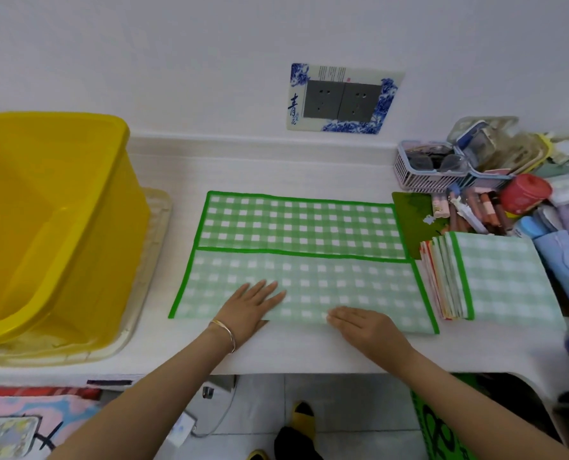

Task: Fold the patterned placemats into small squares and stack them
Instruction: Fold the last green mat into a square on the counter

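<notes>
Counter [309, 355], placemat [309, 227], left hand [248, 308], right hand [361, 327]

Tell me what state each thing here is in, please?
Green checked placemat: folded once, pale underside up, flat on the counter.
Left hand: flat on the placemat.
Right hand: flat on its near fold.
Folded placemats: stacked at right.
Yellow tub: upright, unlidded.
Wall sockets: nothing plugged in.

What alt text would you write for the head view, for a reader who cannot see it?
The left hand and right hand press flat on a green checked placemat, its near part folded over, on a white counter. A stack of folded placemats lies at its right, a yellow tub at its left.
</notes>
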The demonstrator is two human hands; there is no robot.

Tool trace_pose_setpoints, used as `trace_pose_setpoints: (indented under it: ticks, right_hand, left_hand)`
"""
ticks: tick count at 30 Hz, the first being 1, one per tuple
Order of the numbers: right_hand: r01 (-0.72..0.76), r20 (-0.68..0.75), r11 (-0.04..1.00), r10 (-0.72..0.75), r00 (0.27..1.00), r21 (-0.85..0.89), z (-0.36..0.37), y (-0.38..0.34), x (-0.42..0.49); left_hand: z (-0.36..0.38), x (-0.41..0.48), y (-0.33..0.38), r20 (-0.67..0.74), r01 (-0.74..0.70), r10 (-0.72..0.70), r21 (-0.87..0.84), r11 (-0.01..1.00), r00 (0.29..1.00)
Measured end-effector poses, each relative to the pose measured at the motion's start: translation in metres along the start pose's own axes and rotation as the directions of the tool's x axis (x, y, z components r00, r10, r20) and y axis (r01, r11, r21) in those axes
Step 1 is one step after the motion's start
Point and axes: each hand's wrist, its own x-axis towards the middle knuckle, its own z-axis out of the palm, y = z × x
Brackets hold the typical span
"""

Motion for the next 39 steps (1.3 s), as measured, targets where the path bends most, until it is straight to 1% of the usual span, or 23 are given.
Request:
trace_pose_setpoints:
  ticks: [3,4,5,7,9,10,11,13,14,16,17,19,21,22,24,25,27,30,33,35,37,38,39]
  right_hand:
    - [-0.045,0.098,0.998,0.048,0.994,-0.039,0.006,0.002,-0.010]
    - [-0.065,0.139,0.997,0.070,0.988,-0.040,0.008,0.002,-0.014]
    - [-0.090,0.176,0.995,0.095,0.980,-0.036,0.008,0.003,-0.017]
    - [-0.183,0.236,0.983,0.180,0.955,-0.011,0.002,0.003,-0.021]
    - [-0.253,0.254,0.967,0.242,0.936,0.014,-0.005,0.006,-0.022]
    - [-0.270,0.274,0.962,0.252,0.928,0.028,-0.008,0.008,-0.021]
    - [-0.294,0.291,0.954,0.267,0.919,0.054,-0.011,0.009,-0.018]
    - [-0.420,0.357,0.893,0.345,0.868,0.160,-0.015,0.014,-0.013]
    - [-0.493,0.417,0.847,0.382,0.825,0.200,-0.018,0.018,-0.010]
    - [-0.633,0.518,0.736,0.453,0.725,0.241,-0.025,0.027,0.002]
    - [-0.701,0.566,0.655,0.476,0.673,0.281,-0.029,0.032,0.008]
    - [-0.744,0.624,0.559,0.446,0.641,0.365,-0.035,0.044,0.020]
    - [-0.762,0.702,0.526,0.375,0.606,0.378,-0.042,0.054,0.032]
    - [-0.759,0.731,0.530,0.332,0.597,0.378,-0.045,0.058,0.038]
    - [-0.769,0.798,0.532,0.256,0.545,0.354,-0.055,0.067,0.051]
    - [-0.782,0.825,0.522,0.232,0.515,0.341,-0.061,0.071,0.057]
    - [-0.798,0.849,0.508,0.217,0.482,0.324,-0.074,0.080,0.070]
    - [-0.772,0.825,0.535,0.222,0.520,0.343,-0.090,0.096,0.093]
    - [-0.742,0.781,0.567,0.255,0.570,0.357,-0.097,0.114,0.116]
    - [-0.718,0.727,0.607,0.315,0.610,0.339,-0.092,0.128,0.130]
    - [-0.687,0.656,0.651,0.369,0.659,0.323,-0.081,0.143,0.143]
    - [-0.675,0.627,0.671,0.390,0.674,0.307,-0.073,0.151,0.149]
    - [-0.663,0.604,0.693,0.409,0.685,0.282,-0.065,0.158,0.154]
  left_hand:
    - [0.012,-0.008,0.002,0.045,-0.025,0.022,0.057,0.998,0.999]
    - [0.014,-0.010,0.001,0.032,-0.012,0.010,0.039,0.999,0.999]
    - [0.014,-0.013,0.001,0.038,-0.028,0.026,0.041,0.999,0.999]
    - [0.015,-0.015,-0.003,-0.023,-0.083,0.085,0.074,0.994,0.996]
    - [0.007,-0.016,-0.008,0.002,-0.051,0.051,0.057,0.997,0.999]
    - [0.006,-0.014,-0.010,0.019,-0.067,0.067,0.021,0.998,0.998]
    - [-0.001,-0.012,-0.010,-0.034,-0.063,0.063,-0.001,0.998,0.997]
    - [-0.013,-0.009,-0.010,-0.088,-0.011,0.000,-0.129,0.992,0.996]
    - [-0.017,-0.006,-0.013,-0.050,0.013,-0.023,-0.192,0.981,0.998]
    - [-0.029,-0.001,-0.020,0.159,0.159,-0.105,-0.377,0.912,0.982]
    - [-0.036,0.003,-0.023,0.192,0.201,-0.128,-0.436,0.877,0.973]
    - [-0.045,0.011,-0.029,0.228,0.263,-0.165,-0.513,0.817,0.960]
    - [-0.055,0.019,-0.034,0.296,0.314,-0.177,-0.520,0.794,0.938]
    - [-0.058,0.024,-0.036,0.335,0.333,-0.170,-0.526,0.783,0.927]
    - [-0.067,0.031,-0.041,0.403,0.359,-0.147,-0.521,0.774,0.903]
    - [-0.074,0.034,-0.043,0.419,0.358,-0.128,-0.533,0.767,0.899]
    - [-0.087,0.040,-0.048,0.411,0.367,-0.131,-0.573,0.733,0.902]
    - [-0.110,0.048,-0.054,0.318,0.354,-0.195,-0.585,0.729,0.928]
    - [-0.127,0.057,-0.057,0.099,0.332,-0.323,-0.447,0.831,0.941]
    - [-0.127,0.063,-0.056,-0.136,0.326,-0.396,-0.363,0.873,0.908]
    - [-0.119,0.067,-0.053,-0.352,0.251,-0.390,-0.380,0.890,0.851]
    - [-0.112,0.070,-0.051,-0.412,0.220,-0.375,-0.376,0.900,0.831]
    - [-0.105,0.072,-0.047,-0.437,0.214,-0.362,-0.352,0.911,0.824]
